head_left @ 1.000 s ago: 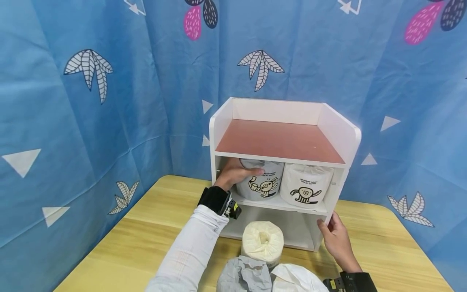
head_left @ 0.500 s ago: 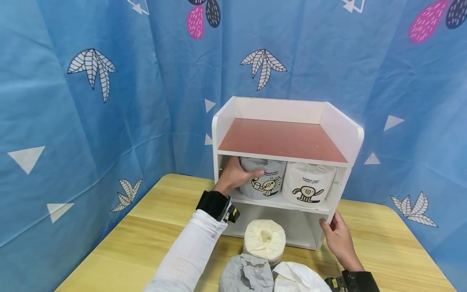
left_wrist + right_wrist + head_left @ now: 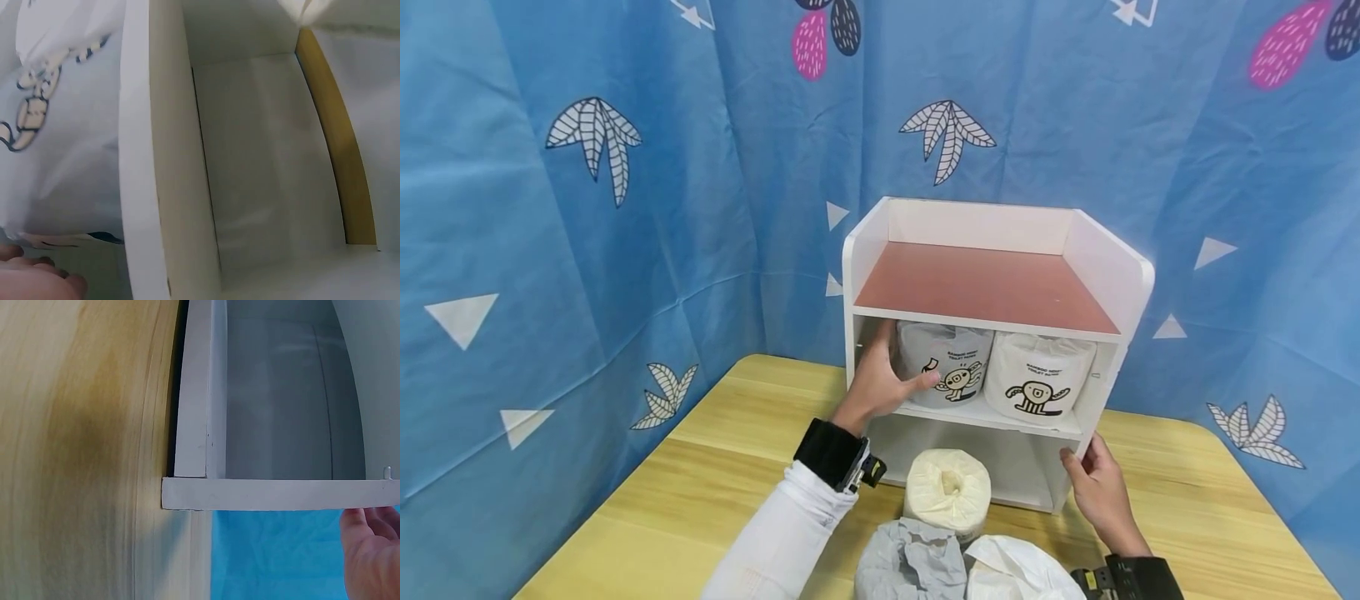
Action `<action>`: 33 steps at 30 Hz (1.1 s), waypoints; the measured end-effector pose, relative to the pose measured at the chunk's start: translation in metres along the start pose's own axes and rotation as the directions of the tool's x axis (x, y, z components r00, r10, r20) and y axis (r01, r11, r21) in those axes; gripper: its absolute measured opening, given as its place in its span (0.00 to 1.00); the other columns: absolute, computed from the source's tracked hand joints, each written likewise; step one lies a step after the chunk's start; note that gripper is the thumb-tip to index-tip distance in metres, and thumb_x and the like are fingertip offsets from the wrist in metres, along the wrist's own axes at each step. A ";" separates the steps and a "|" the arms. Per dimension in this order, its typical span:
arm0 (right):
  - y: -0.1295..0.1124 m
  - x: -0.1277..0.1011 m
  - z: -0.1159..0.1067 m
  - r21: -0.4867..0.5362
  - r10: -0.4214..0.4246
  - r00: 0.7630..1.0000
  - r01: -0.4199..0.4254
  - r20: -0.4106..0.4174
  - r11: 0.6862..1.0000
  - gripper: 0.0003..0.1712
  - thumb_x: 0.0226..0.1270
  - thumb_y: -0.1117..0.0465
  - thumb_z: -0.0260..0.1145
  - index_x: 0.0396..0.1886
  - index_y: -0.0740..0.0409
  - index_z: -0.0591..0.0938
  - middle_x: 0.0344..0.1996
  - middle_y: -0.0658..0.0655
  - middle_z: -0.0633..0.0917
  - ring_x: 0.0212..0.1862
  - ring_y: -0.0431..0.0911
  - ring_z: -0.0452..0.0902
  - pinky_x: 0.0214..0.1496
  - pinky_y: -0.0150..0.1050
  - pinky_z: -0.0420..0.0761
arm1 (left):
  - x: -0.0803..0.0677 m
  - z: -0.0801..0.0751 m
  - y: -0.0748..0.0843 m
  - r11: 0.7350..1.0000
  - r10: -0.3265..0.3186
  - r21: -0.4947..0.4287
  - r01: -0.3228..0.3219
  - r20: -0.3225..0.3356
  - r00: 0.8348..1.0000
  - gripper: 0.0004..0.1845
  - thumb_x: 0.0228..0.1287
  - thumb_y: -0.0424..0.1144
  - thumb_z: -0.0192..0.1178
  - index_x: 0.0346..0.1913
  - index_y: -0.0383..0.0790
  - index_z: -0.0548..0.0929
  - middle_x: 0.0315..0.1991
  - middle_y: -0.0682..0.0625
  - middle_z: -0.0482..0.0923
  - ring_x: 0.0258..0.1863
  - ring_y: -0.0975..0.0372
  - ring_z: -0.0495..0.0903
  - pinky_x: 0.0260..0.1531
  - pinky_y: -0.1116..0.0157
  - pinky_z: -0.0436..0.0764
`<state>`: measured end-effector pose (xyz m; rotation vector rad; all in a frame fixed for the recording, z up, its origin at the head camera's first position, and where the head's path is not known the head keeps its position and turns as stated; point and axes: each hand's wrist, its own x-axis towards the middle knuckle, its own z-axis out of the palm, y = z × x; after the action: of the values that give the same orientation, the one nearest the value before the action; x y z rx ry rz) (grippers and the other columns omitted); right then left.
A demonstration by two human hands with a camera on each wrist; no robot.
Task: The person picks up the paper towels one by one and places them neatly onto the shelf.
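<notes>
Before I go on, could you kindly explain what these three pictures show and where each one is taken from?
There is no machine here: a person works with bare hands and wears three cameras. The wide picture comes from the head. In it a white shelf stands on a wooden table, with two wrapped rolls on its middle board. The left hand rests against the left roll, thumb on its front. The right hand touches the shelf's right side panel. An unwrapped roll stands in front, with crumpled wrappers nearer the person. The other two pictures come from the wrists and show the shelf up close.
</notes>
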<state>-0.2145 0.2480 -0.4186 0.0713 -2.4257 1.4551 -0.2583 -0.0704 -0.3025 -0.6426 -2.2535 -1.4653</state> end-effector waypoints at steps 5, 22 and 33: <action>0.003 0.001 0.000 -0.017 -0.001 1.000 0.001 -0.013 1.000 0.30 0.77 0.62 0.51 0.74 0.64 0.57 0.61 0.70 0.72 0.58 0.57 0.71 0.45 0.22 0.73 | -0.018 0.001 0.000 0.996 0.090 0.012 -0.090 0.002 0.996 0.65 0.46 0.69 0.66 0.78 0.42 0.42 0.76 0.40 0.46 0.72 0.48 0.53 0.67 0.46 0.57; 0.003 0.001 -0.001 -0.018 0.015 1.000 -0.015 -0.027 1.000 0.29 0.77 0.62 0.49 0.74 0.63 0.57 0.63 0.70 0.71 0.59 0.58 0.71 0.44 0.18 0.69 | -0.063 -0.011 -0.030 0.957 0.193 -0.087 -0.275 -0.516 0.834 0.32 0.56 0.26 0.64 0.64 0.23 0.65 0.61 0.32 0.67 0.62 0.43 0.67 0.64 0.53 0.66; 0.002 0.000 0.002 -0.037 -0.033 0.999 0.032 -0.012 0.999 0.27 0.77 0.62 0.50 0.72 0.63 0.59 0.61 0.68 0.73 0.58 0.58 0.72 0.48 0.24 0.73 | -0.063 -0.001 -0.054 0.992 0.061 -0.066 -0.104 -0.476 0.877 0.43 0.58 0.35 0.65 0.72 0.27 0.54 0.72 0.34 0.54 0.70 0.45 0.56 0.68 0.48 0.57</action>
<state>-0.2154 0.2476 -0.4214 0.0926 -2.4291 1.3921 -0.2360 -0.1014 -0.3763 -0.3476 -1.7704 -1.4940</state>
